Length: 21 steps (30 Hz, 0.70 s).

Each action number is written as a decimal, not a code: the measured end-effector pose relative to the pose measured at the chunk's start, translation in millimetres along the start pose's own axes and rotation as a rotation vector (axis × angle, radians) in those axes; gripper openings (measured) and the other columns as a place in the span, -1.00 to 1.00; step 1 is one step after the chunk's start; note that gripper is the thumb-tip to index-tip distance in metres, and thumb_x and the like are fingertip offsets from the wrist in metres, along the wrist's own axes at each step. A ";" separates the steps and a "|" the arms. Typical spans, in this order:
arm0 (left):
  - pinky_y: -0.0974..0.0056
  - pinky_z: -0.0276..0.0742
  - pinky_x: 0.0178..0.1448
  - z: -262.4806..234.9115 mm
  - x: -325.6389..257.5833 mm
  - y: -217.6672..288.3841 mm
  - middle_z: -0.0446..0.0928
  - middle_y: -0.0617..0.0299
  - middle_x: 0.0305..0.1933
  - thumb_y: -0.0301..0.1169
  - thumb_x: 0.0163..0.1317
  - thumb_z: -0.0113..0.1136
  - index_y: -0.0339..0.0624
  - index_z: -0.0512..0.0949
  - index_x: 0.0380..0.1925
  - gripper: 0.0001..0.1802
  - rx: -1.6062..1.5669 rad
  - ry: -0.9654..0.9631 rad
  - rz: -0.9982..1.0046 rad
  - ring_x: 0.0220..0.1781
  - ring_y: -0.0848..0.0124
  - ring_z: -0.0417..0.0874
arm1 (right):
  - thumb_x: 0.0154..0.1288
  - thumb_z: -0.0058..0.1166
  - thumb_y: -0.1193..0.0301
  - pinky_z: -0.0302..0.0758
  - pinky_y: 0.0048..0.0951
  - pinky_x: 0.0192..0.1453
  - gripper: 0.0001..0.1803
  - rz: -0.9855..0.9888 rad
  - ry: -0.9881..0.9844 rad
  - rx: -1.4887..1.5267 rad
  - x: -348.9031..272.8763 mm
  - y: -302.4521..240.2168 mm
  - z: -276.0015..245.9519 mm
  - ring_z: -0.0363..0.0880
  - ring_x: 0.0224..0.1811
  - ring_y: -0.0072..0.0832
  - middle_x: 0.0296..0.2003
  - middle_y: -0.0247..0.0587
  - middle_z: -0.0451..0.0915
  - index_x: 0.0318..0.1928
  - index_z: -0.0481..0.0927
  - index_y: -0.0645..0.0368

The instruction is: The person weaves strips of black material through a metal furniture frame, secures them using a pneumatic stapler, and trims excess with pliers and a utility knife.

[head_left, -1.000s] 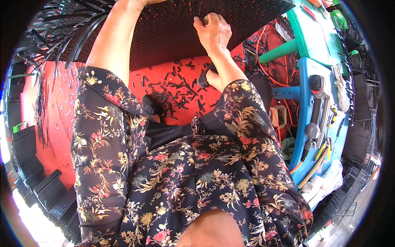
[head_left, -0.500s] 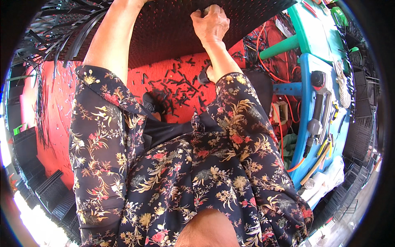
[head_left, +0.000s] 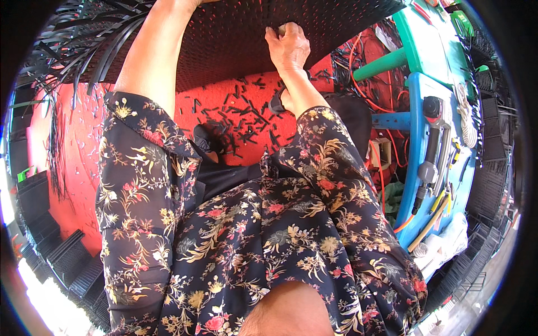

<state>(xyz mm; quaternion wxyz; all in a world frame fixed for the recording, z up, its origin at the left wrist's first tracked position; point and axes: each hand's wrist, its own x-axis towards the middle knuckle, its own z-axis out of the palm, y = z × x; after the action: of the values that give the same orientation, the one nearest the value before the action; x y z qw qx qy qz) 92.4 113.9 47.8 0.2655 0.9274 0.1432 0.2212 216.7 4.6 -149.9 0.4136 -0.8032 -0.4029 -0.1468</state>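
Observation:
A large black woven panel (head_left: 235,50) of flat plastic strips fills the top of the view, tilted above the red floor. Loose black strip ends (head_left: 106,39) fan out from its left side. Against the panel's face is my right hand (head_left: 289,47), its fingers curled in and the thumb close to them. Whatever they may pinch is too small or hidden to name. My left arm reaches up to the top edge, where only part of my left hand (head_left: 185,3) shows by the panel; its fingers are out of sight.
Black strip offcuts (head_left: 241,117) litter the red floor (head_left: 73,140). At right a blue stool (head_left: 414,168) carries a power tool (head_left: 431,151), white rope (head_left: 466,120) and hand tools. Behind it stands a green stool (head_left: 420,39). An orange hose (head_left: 381,179) runs beside the blue stool.
My right hand has moved a little down along the woven panel, towards me, its fingers still curled. The left arm stays almost where it was.

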 end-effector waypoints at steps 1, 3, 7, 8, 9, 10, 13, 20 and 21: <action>0.36 0.48 -0.06 1.5 -0.6 -3.6 0.66 0.08 -0.28 -0.43 0.09 0.17 -0.35 0.58 -0.08 -0.63 -0.004 0.033 0.041 -0.25 0.45 0.61 | -0.02 0.29 0.14 0.42 -0.20 -0.14 -0.68 0.026 0.006 0.017 -1.5 0.1 2.9 0.58 -0.28 -0.21 -0.40 -0.23 0.59 -0.41 0.54 0.08; 0.37 0.48 -0.05 2.8 -0.8 -7.1 0.66 0.10 -0.27 -0.44 0.09 0.17 -0.35 0.58 -0.07 -0.63 -0.001 0.043 0.051 -0.26 0.46 0.61 | -0.03 0.29 0.14 0.41 -0.19 -0.12 -0.68 0.015 0.008 -0.005 0.5 0.2 3.7 0.58 -0.26 -0.21 -0.40 -0.23 0.58 -0.41 0.54 0.08; 0.38 0.48 -0.06 -1.5 -3.4 4.4 0.67 0.13 -0.28 -0.44 0.10 0.17 -0.35 0.58 -0.08 -0.64 -0.030 -0.003 -0.040 -0.27 0.48 0.61 | -0.05 0.30 0.14 0.39 -0.16 -0.09 -0.67 -0.061 0.053 -0.052 -1.0 5.8 8.8 0.56 -0.23 -0.21 -0.37 -0.22 0.56 -0.40 0.54 0.09; 0.38 0.48 -0.06 -0.5 -3.8 4.3 0.67 0.14 -0.28 -0.44 0.10 0.17 -0.35 0.58 -0.08 -0.64 -0.033 0.000 -0.038 -0.27 0.48 0.60 | -0.07 0.30 0.14 0.38 -0.16 -0.09 -0.66 -0.059 0.069 -0.059 -0.7 7.0 11.6 0.56 -0.23 -0.20 -0.37 -0.22 0.56 -0.40 0.53 0.09; 0.38 0.48 -0.07 0.9 -4.9 2.8 0.67 0.15 -0.29 -0.45 0.10 0.17 -0.35 0.58 -0.08 -0.65 -0.036 0.003 -0.038 -0.27 0.49 0.60 | -0.08 0.30 0.14 0.38 -0.15 -0.10 -0.65 -0.058 0.084 -0.065 -0.2 6.7 14.5 0.55 -0.23 -0.20 -0.36 -0.21 0.56 -0.39 0.53 0.09; 0.38 0.48 -0.07 2.3 -5.3 2.2 0.67 0.15 -0.29 -0.45 0.11 0.17 -0.34 0.58 -0.08 -0.65 -0.039 0.007 -0.038 -0.28 0.49 0.60 | -0.09 0.31 0.14 0.38 -0.15 -0.10 -0.64 -0.056 0.099 -0.071 -0.1 6.2 17.2 0.55 -0.23 -0.19 -0.35 -0.20 0.55 -0.39 0.53 0.09; 0.40 0.48 -0.10 1.6 -6.2 6.1 0.65 0.18 -0.33 -0.46 0.12 0.16 -0.33 0.59 -0.10 -0.68 -0.070 -0.022 -0.039 -0.31 0.51 0.58 | -0.12 0.27 0.21 0.37 -0.15 -0.11 -0.67 -0.006 0.133 -0.045 1.4 -2.7 19.4 0.51 -0.20 -0.18 -0.37 -0.18 0.53 -0.40 0.51 0.14; 0.39 0.47 -0.18 4.7 -10.4 15.5 0.58 0.25 -0.45 -0.45 0.13 0.15 -0.34 0.59 -0.13 -0.70 -0.044 0.000 -0.016 -0.39 0.52 0.53 | -0.08 0.25 0.23 0.38 -0.14 -0.12 -0.67 0.035 0.122 -0.036 0.0 -2.1 24.7 0.50 -0.20 -0.15 -0.34 -0.17 0.51 -0.36 0.49 0.15; 0.38 0.46 -0.18 3.6 -8.9 15.8 0.58 0.25 -0.46 -0.45 0.13 0.15 -0.33 0.59 -0.13 -0.70 -0.024 -0.009 -0.042 -0.39 0.52 0.52 | -0.06 0.26 0.23 0.39 -0.14 -0.14 -0.67 0.022 0.101 -0.002 -1.3 0.3 22.8 0.50 -0.21 -0.14 -0.34 -0.16 0.51 -0.35 0.49 0.14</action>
<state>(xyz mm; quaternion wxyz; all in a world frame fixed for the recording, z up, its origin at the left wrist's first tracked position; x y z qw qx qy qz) 88.8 96.1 50.8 0.2816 0.9220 0.1586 0.2131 213.9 21.6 -164.9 0.4342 -0.7995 -0.3725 -0.1831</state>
